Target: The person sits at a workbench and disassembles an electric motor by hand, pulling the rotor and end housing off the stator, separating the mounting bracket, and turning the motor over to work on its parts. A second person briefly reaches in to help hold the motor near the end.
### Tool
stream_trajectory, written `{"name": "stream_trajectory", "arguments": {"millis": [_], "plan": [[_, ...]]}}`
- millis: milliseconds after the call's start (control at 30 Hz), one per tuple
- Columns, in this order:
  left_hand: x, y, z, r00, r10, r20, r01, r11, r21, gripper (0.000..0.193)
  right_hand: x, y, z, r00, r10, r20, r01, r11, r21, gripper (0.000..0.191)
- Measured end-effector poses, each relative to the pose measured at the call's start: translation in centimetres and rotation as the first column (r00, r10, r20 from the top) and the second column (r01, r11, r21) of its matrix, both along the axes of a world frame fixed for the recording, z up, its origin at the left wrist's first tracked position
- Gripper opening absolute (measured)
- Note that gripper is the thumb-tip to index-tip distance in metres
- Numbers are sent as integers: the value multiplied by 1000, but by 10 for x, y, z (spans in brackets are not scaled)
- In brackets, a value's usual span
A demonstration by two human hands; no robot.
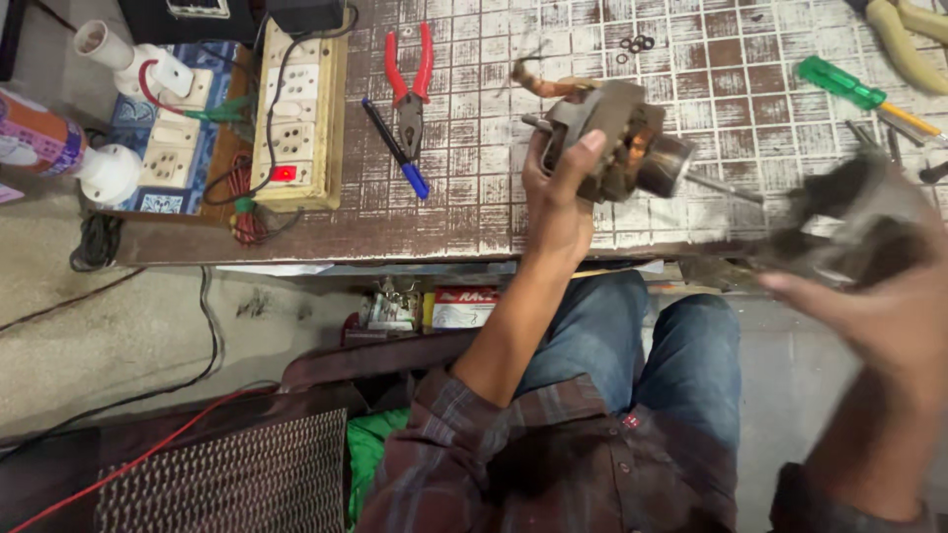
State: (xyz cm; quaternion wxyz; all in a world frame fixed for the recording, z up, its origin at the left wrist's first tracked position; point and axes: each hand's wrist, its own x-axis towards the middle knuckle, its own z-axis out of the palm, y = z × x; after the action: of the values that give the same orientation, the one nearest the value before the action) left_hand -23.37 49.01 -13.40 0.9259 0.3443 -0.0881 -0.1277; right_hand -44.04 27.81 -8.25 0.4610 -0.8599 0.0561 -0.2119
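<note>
My left hand (pixel 559 192) grips a small electric motor (pixel 617 138) with a metal frame, copper windings and a shaft that points right, held just above the worn checked tabletop (pixel 474 197). At the right edge, my right hand (pixel 879 306) holds a dark metal part (pixel 854 222); this area is blurred by motion, so its shape is unclear. The two hands are apart, and the motor's shaft tip reaches toward the dark part.
Red-handled pliers (pixel 410 84) and a blue pen (pixel 395 148) lie left of the motor. A cream socket board (pixel 296 118) with a lit red switch sits at the left. A green screwdriver (pixel 859 94) and yellow-handled pliers (pixel 904 39) lie at the right. My jeans-clad knees (pixel 642 345) are under the table edge.
</note>
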Motion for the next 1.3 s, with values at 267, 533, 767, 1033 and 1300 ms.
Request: {"name": "stream_trajectory", "arguments": {"millis": [267, 533, 767, 1033, 1300], "plan": [[-13, 3, 2, 998, 5, 63, -4, 1000, -11, 62, 44, -2, 30, 949, -253, -190, 174, 919, -354, 95], [-21, 7, 8, 996, 6, 93, -2, 999, -42, 69, 61, 66, 82, 993, -119, -2, 110, 924, -365, 43], [-14, 9, 3, 999, 11, 35, -9, 998, -54, 63, 79, 105, 54, 997, -69, -25, 58, 946, -319, 62], [-9, 14, 1, 1000, -1, -1, 1, 999, -44, 72, 42, 106, 44, 987, -160, -21, 159, 987, -32, 49], [9, 29, -10, 974, -130, -184, 33, 890, -455, 59, -27, 78, 40, 940, -333, 78, 313, 929, 200, 38]]}}
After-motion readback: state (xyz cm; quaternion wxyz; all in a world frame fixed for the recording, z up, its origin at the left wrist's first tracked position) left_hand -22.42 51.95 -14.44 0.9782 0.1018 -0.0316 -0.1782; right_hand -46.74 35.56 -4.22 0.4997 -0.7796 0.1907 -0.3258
